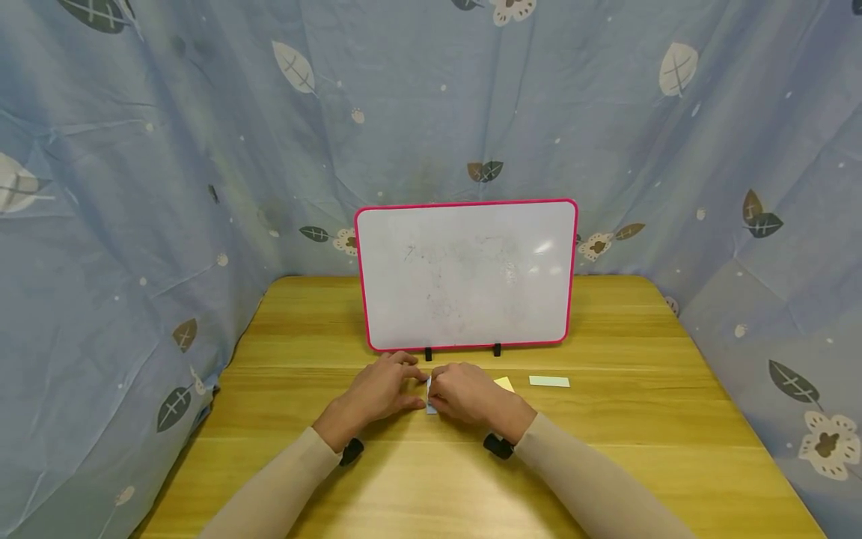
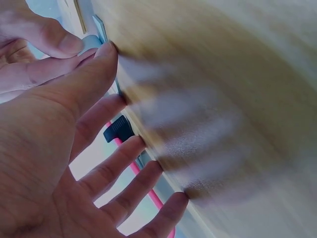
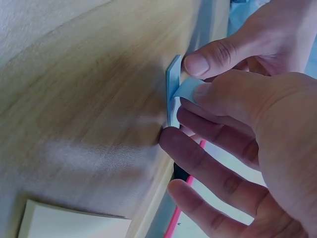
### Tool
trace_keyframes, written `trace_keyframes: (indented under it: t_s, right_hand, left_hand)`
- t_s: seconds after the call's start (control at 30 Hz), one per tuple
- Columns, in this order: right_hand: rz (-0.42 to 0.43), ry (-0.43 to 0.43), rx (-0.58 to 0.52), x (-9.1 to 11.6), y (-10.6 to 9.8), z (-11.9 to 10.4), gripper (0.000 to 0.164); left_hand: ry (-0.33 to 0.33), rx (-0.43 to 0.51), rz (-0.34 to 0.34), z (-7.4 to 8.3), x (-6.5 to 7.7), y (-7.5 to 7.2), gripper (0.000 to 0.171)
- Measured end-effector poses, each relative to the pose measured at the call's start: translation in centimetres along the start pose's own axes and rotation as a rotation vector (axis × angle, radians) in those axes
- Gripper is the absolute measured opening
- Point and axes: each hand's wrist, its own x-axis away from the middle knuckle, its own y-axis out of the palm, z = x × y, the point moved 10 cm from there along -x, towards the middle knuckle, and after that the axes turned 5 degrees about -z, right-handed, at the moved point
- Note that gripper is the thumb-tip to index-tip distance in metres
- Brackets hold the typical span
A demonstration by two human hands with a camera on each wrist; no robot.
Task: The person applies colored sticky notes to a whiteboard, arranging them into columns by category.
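A small light-blue pad of sticky notes (image 1: 431,409) lies on the table between the two hands. My right hand (image 1: 471,393) pinches its top sheet (image 3: 187,90) between thumb and forefinger; in the right wrist view that sheet curls up from the pad (image 3: 173,74). The other right fingers are spread, one touching the tabletop by the pad's end. My left hand (image 1: 387,385) is at the pad's left side, its thumb against the pad's edge. In the left wrist view the left fingers (image 2: 111,166) are spread, their tips resting on the table.
Behind the hands stands a whiteboard (image 1: 471,277) with a pink frame on black feet (image 1: 497,349). A yellow sticky pad (image 1: 504,383) lies partly hidden behind the right hand, and a pale green strip pad (image 1: 548,381) lies farther right. Blue patterned curtains (image 1: 417,97) surround the table.
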Motion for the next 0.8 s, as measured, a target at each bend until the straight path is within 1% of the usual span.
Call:
trace_keyframes:
  t_s: [0.23, 0.37, 0.53, 0.7, 0.8]
  right_hand:
    - [0.013, 0.006, -0.084, -0.1, -0.1, 0.2, 0.019]
    - [0.013, 0.022, -0.128, -0.2, -0.3, 0.4, 0.013]
    - [0.011, 0.055, -0.183, -0.5, -0.4, 1.0, 0.010]
    - [0.011, 0.074, -0.222, -0.5, 0.0, 1.7, 0.014]
    - [0.027, 0.078, -0.269, -0.5, 0.0, 2.1, 0.017]
  left_hand:
    - [0.019, -0.001, 0.010, 0.1, 0.1, -0.1, 0.043]
    - [0.018, -0.008, 0.016, 0.0, 0.1, -0.2, 0.043]
    - [0.007, 0.011, 0.022, 0.0, 0.1, -0.3, 0.044]
    - [-0.001, 0.034, 0.045, 0.3, 0.1, -0.3, 0.043]
    - [-0.003, 0.034, 0.065, 0.5, 0.1, -0.3, 0.043]
